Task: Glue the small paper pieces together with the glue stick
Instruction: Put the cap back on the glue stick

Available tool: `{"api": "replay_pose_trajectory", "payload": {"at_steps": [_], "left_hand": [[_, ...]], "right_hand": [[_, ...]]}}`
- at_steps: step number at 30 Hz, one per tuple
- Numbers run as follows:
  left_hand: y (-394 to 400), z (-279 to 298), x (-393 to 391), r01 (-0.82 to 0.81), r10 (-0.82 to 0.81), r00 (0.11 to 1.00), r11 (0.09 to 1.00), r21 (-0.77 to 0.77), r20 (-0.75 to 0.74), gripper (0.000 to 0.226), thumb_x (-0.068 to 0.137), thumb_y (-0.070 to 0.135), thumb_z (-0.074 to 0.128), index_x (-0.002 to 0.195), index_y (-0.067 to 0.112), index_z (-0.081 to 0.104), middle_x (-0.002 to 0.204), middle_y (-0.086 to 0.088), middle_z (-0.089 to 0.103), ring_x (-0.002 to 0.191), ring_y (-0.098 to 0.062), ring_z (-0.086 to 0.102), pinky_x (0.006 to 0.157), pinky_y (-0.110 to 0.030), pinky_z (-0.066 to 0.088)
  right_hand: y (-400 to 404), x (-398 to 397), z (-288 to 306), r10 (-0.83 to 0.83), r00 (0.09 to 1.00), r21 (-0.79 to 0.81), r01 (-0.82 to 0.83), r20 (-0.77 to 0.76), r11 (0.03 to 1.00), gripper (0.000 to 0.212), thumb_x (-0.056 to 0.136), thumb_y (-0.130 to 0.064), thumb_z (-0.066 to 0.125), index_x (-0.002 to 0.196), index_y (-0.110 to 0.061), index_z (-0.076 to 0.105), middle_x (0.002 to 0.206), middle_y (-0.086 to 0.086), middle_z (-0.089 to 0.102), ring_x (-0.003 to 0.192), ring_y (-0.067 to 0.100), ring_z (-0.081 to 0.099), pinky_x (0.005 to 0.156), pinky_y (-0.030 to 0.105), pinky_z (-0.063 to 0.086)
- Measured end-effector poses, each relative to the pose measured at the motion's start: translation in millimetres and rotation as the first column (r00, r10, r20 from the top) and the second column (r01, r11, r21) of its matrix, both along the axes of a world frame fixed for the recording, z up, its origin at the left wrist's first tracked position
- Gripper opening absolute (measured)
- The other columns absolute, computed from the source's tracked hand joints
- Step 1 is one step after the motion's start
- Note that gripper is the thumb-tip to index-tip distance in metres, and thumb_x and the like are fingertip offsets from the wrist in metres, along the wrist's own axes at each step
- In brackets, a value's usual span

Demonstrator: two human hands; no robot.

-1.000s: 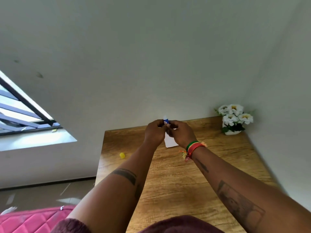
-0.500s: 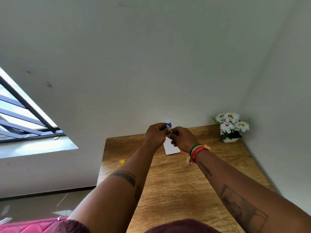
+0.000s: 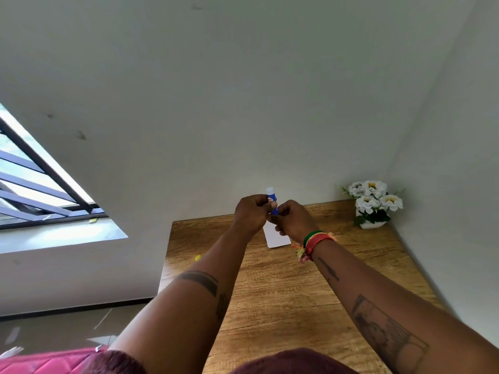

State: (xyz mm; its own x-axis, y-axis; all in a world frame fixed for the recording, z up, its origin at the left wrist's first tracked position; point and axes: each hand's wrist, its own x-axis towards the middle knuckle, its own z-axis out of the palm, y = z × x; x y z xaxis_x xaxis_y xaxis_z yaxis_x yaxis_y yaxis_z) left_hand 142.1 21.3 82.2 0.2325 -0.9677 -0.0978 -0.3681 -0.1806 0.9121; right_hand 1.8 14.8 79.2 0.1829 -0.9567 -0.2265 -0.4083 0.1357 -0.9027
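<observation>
Two hands meet above the far half of the wooden table [image 3: 283,292], forearms reaching out from the near edge. Left hand [image 3: 251,214] is curled closed around the body of the blue glue stick [image 3: 272,202], which stands roughly upright with its white end uppermost. Right hand [image 3: 293,221], wearing a woven bracelet [image 3: 313,242], is pinched closed at the stick's lower end; whether it grips the stick's base or a small paper piece cannot be told. A white paper piece [image 3: 278,238] shows just below the hands; whether it is held or lies on the table cannot be told either.

Judgement: the glue is being readied or applied. Recommended practice: steady the barrel with the left hand, keep strokes light, cover the paper to its edges, then press the pieces flat on the table.

Surface: wood-grain top, with a small yellow object [image 3: 198,257] near the left edge. Beyond, a pot of white flowers [image 3: 374,203] occupies the far right corner. Plain white walls enclose the table; a barred window [image 3: 35,184] sits to the left
</observation>
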Motion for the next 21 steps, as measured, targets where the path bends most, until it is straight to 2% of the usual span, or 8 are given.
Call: {"api": "replay_pose_trajectory", "payload": {"at_steps": [3, 5, 8, 10, 13, 15, 19, 21], "left_hand": [[-0.7, -2.0, 1.6, -0.012, 0.012, 1.000, 1.000, 0.002, 0.003, 0.023, 0.095, 0.026, 0.072, 0.115, 0.018, 0.077, 0.090, 0.014, 0.071, 0.082, 0.004, 0.062, 0.065, -0.017, 0.042], [0.2, -3.1, 3.6, -0.018, 0.018, 1.000, 1.000, 0.009, -0.001, 0.024, 0.095, 0.026, 0.072, 0.117, 0.017, 0.076, 0.094, 0.011, 0.071, 0.083, 0.004, 0.062, 0.066, -0.017, 0.041], [3.1, -5.4, 4.7, -0.016, 0.016, 1.000, 1.000, 0.024, -0.001, 0.026, 0.096, 0.026, 0.071, 0.119, 0.017, 0.075, 0.099, 0.009, 0.070, 0.088, -0.004, 0.063, 0.069, -0.017, 0.043], [4.5, -6.5, 4.5, -0.024, 0.025, 1.000, 0.999, 0.026, -0.013, 0.026, 0.096, 0.026, 0.071, 0.120, 0.018, 0.075, 0.098, 0.010, 0.069, 0.088, -0.004, 0.063, 0.069, -0.017, 0.043], [3.7, -7.3, 8.0, -0.033, 0.033, 0.999, 0.999, 0.025, 0.004, 0.024, 0.095, 0.025, 0.071, 0.118, 0.018, 0.076, 0.093, 0.012, 0.069, 0.087, -0.004, 0.063, 0.069, -0.019, 0.044], [3.8, -8.3, 11.3, -0.035, 0.034, 0.999, 0.999, 0.027, 0.022, 0.022, 0.096, 0.026, 0.071, 0.116, 0.018, 0.077, 0.091, 0.012, 0.069, 0.084, 0.002, 0.061, 0.069, -0.019, 0.043], [4.6, -13.6, 15.1, -0.052, 0.051, 0.998, 0.998, 0.040, 0.034, 0.022, 0.096, 0.025, 0.071, 0.116, 0.019, 0.077, 0.084, 0.020, 0.065, 0.082, 0.005, 0.059, 0.066, -0.018, 0.042], [5.0, -14.5, 16.8, -0.063, 0.062, 0.998, 0.997, 0.044, 0.020, 0.023, 0.095, 0.024, 0.072, 0.117, 0.018, 0.077, 0.083, 0.022, 0.064, 0.082, 0.005, 0.060, 0.066, -0.017, 0.042]], "right_hand": [[1.2, -1.0, -1.2, 0.071, 0.993, 0.042, -0.075, 0.090, 0.996, 0.031, 0.096, -0.027, 0.068, 0.123, -0.014, 0.059, 0.106, 0.002, 0.069, 0.082, 0.022, 0.072, 0.074, 0.036, 0.060], [1.5, -1.1, -3.1, 0.089, 0.994, 0.028, -0.091, 0.061, 0.995, 0.030, 0.101, -0.027, 0.060, 0.127, -0.014, 0.063, 0.106, 0.001, 0.071, 0.084, 0.021, 0.073, 0.076, 0.036, 0.061], [0.9, 1.6, -7.0, 0.037, 0.998, -0.027, -0.038, -0.041, 0.999, 0.017, 0.096, -0.026, 0.067, 0.108, -0.015, 0.069, 0.095, 0.004, 0.073, 0.077, 0.020, 0.072, 0.078, 0.044, 0.062], [0.4, 2.3, -7.4, -0.001, 0.998, -0.041, -0.002, -0.069, 0.999, 0.018, 0.090, -0.030, 0.074, 0.098, -0.017, 0.064, 0.091, 0.004, 0.072, 0.076, 0.020, 0.072, 0.075, 0.043, 0.061], [1.4, 1.5, -6.8, 0.055, 0.998, 0.032, -0.056, 0.028, 0.998, 0.032, 0.092, -0.035, 0.071, 0.116, -0.017, 0.061, 0.099, -0.002, 0.069, 0.077, 0.018, 0.071, 0.066, 0.033, 0.058], [2.7, 2.1, -8.3, 0.113, 0.993, 0.021, -0.113, 0.021, 0.993, 0.034, 0.099, -0.031, 0.063, 0.130, -0.016, 0.061, 0.102, -0.007, 0.069, 0.075, 0.015, 0.071, 0.065, 0.029, 0.058], [2.8, 7.9, -11.4, 0.079, 0.994, -0.025, -0.081, -0.078, 0.996, 0.017, 0.096, -0.023, 0.066, 0.112, -0.016, 0.067, 0.097, -0.001, 0.072, 0.074, 0.017, 0.071, 0.077, 0.042, 0.061], [2.5, 9.3, -11.3, 0.067, 0.996, -0.005, -0.067, -0.065, 0.998, 0.018, 0.093, -0.027, 0.070, 0.106, -0.016, 0.063, 0.097, 0.001, 0.072, 0.076, 0.019, 0.072, 0.074, 0.042, 0.060]]}}
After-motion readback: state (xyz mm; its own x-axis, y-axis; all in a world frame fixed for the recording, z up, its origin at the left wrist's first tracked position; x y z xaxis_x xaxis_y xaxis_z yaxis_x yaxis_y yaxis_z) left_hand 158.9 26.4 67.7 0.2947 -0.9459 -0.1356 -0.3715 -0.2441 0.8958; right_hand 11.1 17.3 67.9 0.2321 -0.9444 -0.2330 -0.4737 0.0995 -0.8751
